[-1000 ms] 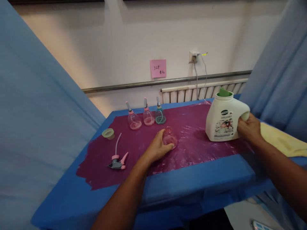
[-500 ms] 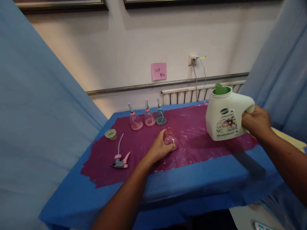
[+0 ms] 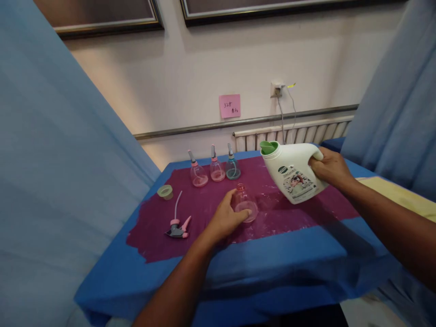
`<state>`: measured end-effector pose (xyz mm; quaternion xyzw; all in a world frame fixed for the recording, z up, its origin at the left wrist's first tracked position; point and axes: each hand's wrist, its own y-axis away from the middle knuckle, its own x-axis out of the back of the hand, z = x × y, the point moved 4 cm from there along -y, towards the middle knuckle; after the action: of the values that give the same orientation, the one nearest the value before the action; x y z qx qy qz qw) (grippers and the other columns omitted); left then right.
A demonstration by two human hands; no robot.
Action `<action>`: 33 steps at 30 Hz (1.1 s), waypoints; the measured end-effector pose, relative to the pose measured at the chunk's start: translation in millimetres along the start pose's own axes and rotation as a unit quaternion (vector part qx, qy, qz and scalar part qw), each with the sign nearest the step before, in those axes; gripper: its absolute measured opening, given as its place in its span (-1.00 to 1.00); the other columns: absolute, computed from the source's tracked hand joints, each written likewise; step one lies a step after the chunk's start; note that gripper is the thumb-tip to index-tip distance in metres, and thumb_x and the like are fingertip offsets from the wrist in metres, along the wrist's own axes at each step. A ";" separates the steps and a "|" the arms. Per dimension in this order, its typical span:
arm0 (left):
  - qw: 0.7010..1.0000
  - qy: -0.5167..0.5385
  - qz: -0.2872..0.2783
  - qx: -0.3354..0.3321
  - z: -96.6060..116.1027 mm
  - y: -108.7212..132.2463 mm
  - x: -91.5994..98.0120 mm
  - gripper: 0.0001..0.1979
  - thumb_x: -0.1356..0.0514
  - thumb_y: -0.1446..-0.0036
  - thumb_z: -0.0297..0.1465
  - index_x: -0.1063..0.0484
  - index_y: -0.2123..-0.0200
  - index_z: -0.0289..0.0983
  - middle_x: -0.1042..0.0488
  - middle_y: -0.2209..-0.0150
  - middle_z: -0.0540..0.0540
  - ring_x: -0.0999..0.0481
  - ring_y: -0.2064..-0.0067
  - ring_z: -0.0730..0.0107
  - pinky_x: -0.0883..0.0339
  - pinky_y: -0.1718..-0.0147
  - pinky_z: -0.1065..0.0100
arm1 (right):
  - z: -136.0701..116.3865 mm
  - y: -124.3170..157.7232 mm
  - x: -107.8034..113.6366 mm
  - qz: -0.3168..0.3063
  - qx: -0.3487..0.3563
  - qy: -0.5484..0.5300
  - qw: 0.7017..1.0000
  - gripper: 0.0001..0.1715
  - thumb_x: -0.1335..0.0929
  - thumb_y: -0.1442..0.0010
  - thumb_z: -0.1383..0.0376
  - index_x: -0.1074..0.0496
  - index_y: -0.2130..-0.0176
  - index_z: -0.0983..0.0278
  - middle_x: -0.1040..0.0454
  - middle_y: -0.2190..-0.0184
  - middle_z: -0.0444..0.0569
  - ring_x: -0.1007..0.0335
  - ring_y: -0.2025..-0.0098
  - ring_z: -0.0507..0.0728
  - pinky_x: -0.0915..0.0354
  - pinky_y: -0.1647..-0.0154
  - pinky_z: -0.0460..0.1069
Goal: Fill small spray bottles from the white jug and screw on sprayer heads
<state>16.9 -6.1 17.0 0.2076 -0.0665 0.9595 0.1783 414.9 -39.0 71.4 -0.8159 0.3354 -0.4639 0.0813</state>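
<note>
My left hand [image 3: 227, 219] is closed around a clear pink spray bottle [image 3: 250, 204] with no top on it, standing on the purple sheet. In my right hand [image 3: 329, 167] is the handle of a white detergent jug [image 3: 293, 175], held in the air and tilted left. Its uncapped mouth, with a green pouring spout [image 3: 268, 147], is above and to the right of the bottle's neck, apart from it. A grey and pink spray trigger [image 3: 177, 230] with its tube lies left of my left hand. Farther left sits a translucent greenish cap [image 3: 165, 192].
Behind the open bottle stand two pink spray bottles [image 3: 199, 177] and a teal spray bottle [image 3: 233, 169], each with some liquid inside. Purple plastic [image 3: 153, 240] covers part of the blue tablecloth [image 3: 265, 261]. Yellow cloth [image 3: 398, 193] lies at right; blue curtains [image 3: 85, 181] hang at both sides.
The jug has moved left and tipped toward the open bottle, its mouth now lower and nearer. My left hand keeps its hold on the bottle. The camera view has shifted slightly.
</note>
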 end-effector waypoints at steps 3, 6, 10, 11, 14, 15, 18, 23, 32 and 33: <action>0.999 -0.013 0.033 -0.001 6.3 -2.0 16.2 -0.12 -0.51 -0.11 -0.31 -0.37 -0.48 -0.17 -0.51 -0.47 -0.33 -0.52 -0.48 -0.23 -0.35 -0.51 -0.19 | -1.4 -6.7 2.0 -0.015 -0.004 0.034 0.999 -0.66 -0.34 -0.38 0.01 -0.54 0.21 0.19 -0.68 0.21 0.11 -0.50 0.17 0.25 -0.23 0.19 0.08; 0.999 -0.018 0.043 -0.014 14.9 -4.5 29.0 -0.16 -0.50 -0.12 -0.30 -0.39 -0.45 -0.18 -0.54 -0.44 -0.31 -0.54 -0.47 -0.20 -0.35 -0.52 -0.17 | -3.5 -12.2 3.4 -0.029 0.001 0.073 0.997 -0.62 -0.34 -0.41 -0.01 -0.58 0.14 0.20 -0.70 0.16 0.14 -0.51 0.14 0.26 -0.20 0.17 0.08; 0.998 -0.040 0.048 -0.022 23.4 -4.6 39.8 -0.15 -0.50 -0.11 -0.28 -0.41 -0.46 -0.18 -0.57 -0.40 -0.31 -0.53 -0.47 -0.25 -0.37 -0.51 -0.16 | -7.1 -14.6 1.8 -0.050 0.015 0.128 0.990 -0.59 -0.34 -0.45 -0.01 -0.64 0.06 0.20 -0.73 0.09 0.19 -0.54 0.13 0.29 -0.15 0.18 0.10; 0.997 -0.046 0.048 -0.024 24.7 -4.0 41.3 -0.14 -0.49 -0.11 -0.27 -0.40 -0.46 -0.19 -0.56 -0.41 -0.31 -0.53 -0.47 -0.26 -0.38 -0.51 -0.15 | -8.0 -14.2 1.3 -0.054 0.018 0.143 0.988 -0.59 -0.35 -0.45 -0.01 -0.65 0.06 0.21 -0.73 0.09 0.21 -0.55 0.13 0.30 -0.12 0.19 0.10; 0.996 -0.065 0.046 -0.035 26.2 -1.6 43.3 -0.12 -0.48 -0.12 -0.27 -0.36 -0.49 -0.18 -0.51 -0.46 -0.32 -0.51 -0.49 -0.23 -0.37 -0.52 -0.13 | -11.0 -12.1 -0.1 -0.069 0.026 0.181 0.981 -0.59 -0.37 -0.47 0.00 -0.67 0.01 0.21 -0.73 0.09 0.22 -0.55 0.15 0.31 -0.08 0.21 0.12; 0.996 -0.072 0.045 -0.040 26.1 -0.9 43.3 -0.11 -0.48 -0.12 -0.26 -0.36 -0.50 -0.17 -0.48 -0.48 -0.31 -0.50 -0.50 -0.22 -0.35 -0.53 -0.13 | -12.2 -11.4 -0.3 -0.072 0.027 0.192 0.978 -0.59 -0.38 -0.47 0.00 -0.67 -0.01 0.21 -0.74 0.08 0.22 -0.55 0.15 0.31 -0.06 0.21 0.12; 0.994 -0.092 0.038 -0.050 24.8 -0.5 42.5 -0.11 -0.47 -0.16 -0.24 -0.34 -0.52 -0.13 -0.43 -0.52 -0.29 -0.47 -0.52 -0.20 -0.34 -0.54 -0.12 | -16.6 -10.2 -1.0 -0.077 0.030 0.219 0.972 -0.53 -0.37 -0.48 -0.05 -0.68 -0.06 0.19 -0.74 0.05 0.20 -0.55 0.16 0.30 -0.04 0.22 0.11; 0.991 -0.121 0.036 -0.051 27.9 -6.0 44.4 -0.08 -0.46 -0.18 -0.23 -0.29 -0.57 -0.14 -0.41 -0.53 -0.28 -0.44 -0.54 -0.18 -0.33 -0.54 -0.08 | -24.7 -10.8 -5.7 -0.084 0.045 0.249 0.964 -0.43 -0.35 -0.51 -0.13 -0.71 -0.10 0.19 -0.74 0.07 0.20 -0.53 0.17 0.28 -0.11 0.18 0.11; 0.973 -0.217 0.031 -0.075 43.0 -22.5 64.3 -0.10 -0.42 -0.23 -0.22 -0.27 -0.58 -0.18 -0.37 -0.56 -0.32 -0.41 -0.56 -0.22 -0.29 -0.56 -0.15 | -45.3 -5.7 -9.7 -0.093 0.083 0.277 0.953 -0.28 -0.31 -0.46 -0.26 -0.72 -0.08 0.22 -0.76 0.11 0.26 -0.64 0.17 0.42 -0.26 0.19 0.15; 0.970 -0.226 0.033 -0.080 42.1 -24.6 66.2 -0.10 -0.42 -0.23 -0.22 -0.26 -0.58 -0.18 -0.38 -0.55 -0.32 -0.42 -0.56 -0.21 -0.29 -0.56 -0.14 | -48.5 -4.9 -9.4 -0.097 0.092 0.280 0.951 -0.26 -0.30 -0.47 -0.27 -0.72 -0.08 0.22 -0.76 0.11 0.27 -0.65 0.16 0.44 -0.26 0.20 0.16</action>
<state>-14.5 29.1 84.4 0.4019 -0.1884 0.8846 0.1431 374.6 -20.7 93.9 -0.6707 0.2196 -0.7084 0.0128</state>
